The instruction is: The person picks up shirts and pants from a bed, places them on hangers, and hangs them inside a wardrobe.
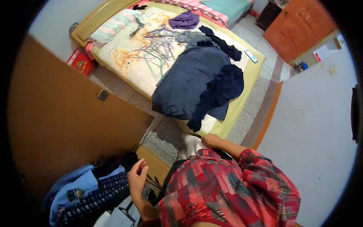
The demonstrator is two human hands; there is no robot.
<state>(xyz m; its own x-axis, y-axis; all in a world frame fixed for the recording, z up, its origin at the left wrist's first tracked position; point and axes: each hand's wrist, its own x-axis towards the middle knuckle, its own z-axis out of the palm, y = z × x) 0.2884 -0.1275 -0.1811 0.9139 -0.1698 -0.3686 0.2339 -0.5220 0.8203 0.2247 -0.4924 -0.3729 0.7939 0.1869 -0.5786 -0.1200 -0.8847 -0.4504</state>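
My left hand is at the lower left, beside clothes packed close together. Its thumb and fingers are apart, and I see nothing in them. Among those clothes are a light blue garment, a dark patterned one and white pieces with dark hangers. In front of my body, my right hand is closed, knuckles up, next to white cloth-like shapes. A thin dark piece shows close to its fingertips; whether the hand grips it is hidden. Beyond lies a large dark blue garment spread on the bed.
The bed carries a navy garment, a purple cloth, a heap of wire hangers, a pillow and a phone. A brown door panel stands at left, a white wall at right. An orange door stands far right.
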